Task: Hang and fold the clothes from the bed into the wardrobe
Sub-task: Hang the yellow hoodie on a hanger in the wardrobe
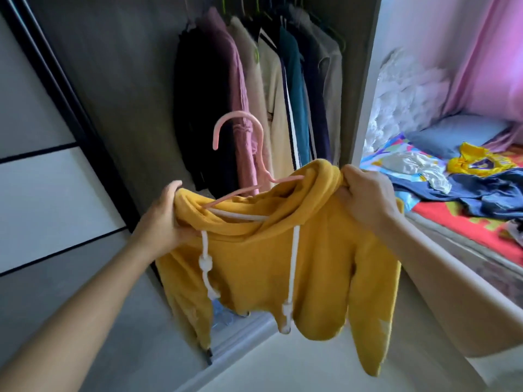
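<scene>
A mustard-yellow hoodie (263, 258) with white drawstrings hangs in front of me, a pink plastic hanger (256, 154) pushed into its neck with the hook standing up. My left hand (162, 219) grips the hoodie's left shoulder. My right hand (366, 193) grips the right shoulder by the hood. Behind them is the open wardrobe (127, 80) with several garments (254, 89) hanging on its rail. On the bed (464, 224) to the right lie a blue garment (481, 193), a yellow one (475, 162) and a white one (413, 165).
The wardrobe's sliding door (36, 179) stands at the left. Its right side panel (365, 80) separates it from the bed. A grey-blue pillow (455, 134) and pink curtain (492, 58) are at the far right. Pale floor (283, 363) lies below.
</scene>
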### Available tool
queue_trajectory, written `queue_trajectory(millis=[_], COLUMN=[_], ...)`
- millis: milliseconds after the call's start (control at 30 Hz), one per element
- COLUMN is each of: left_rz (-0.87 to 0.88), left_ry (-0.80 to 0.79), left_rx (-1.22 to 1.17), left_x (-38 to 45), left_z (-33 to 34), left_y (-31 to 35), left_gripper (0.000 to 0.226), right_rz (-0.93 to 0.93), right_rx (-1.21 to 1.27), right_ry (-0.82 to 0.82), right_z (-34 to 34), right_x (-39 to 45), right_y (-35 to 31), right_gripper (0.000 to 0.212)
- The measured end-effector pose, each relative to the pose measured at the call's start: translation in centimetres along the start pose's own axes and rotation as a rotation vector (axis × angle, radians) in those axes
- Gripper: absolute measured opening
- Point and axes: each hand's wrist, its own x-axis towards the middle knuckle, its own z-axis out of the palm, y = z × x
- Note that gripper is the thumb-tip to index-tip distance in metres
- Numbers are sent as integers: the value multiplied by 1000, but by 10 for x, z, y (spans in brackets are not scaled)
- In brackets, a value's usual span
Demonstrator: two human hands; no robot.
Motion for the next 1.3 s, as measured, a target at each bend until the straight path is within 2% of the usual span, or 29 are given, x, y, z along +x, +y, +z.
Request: queue_trajectory(millis=[100,167,233,400,500,600,667,833,900,933,1067,1133,1200,1300], left_rz=[151,263,348,505,528,492,442,330,281,254,87,34,21,26], left_ry=[132,176,185,266,365,394,361,179,7,-120,-623,-741,-618,-315], left_rx=[-173,-140,-96,7,135,155,125,-41,-141,-184,-310,-262,-93,-10], left_x=[2,5,6,12,20,24,20,10,9,9,3,3,2,-7], left_z=[6,5,5,-9,-17,-24,-28,-28,-29,-30,-47,-52,-48,-22], left_y=[13,21,25,36,30,20,12,2,-1,-2,-7,-12,-22,-50], left_gripper=[72,70,57,41,45,39,38,31,15,23,29,42,58,72], right_rz=[24,75,118,137,171,133,82,77,90,106,56,-88,-125,-26], right_rx=[18,11,-13,37,-15,-275,-326,-27,-51,-32,61,47,12,-10], right_ry=[-17,-61,-121,-192,-322,-501,-558,-522,-525,-494,-336,-235,-158,-163], right_z=[-3,-2,-4,-9,-16,-17,-13,-3,14,23,25,13,3,2], right_x=[-1,0,0,7,20,21,15,2,-3,-6,-7,-3,4,10], right_y=[-2,4,9,6,18,35,40,29,23,20,12,2,-4,-11], right_gripper=[21,24,19,21,23,31,31,21,16,13,14,20,25,30])
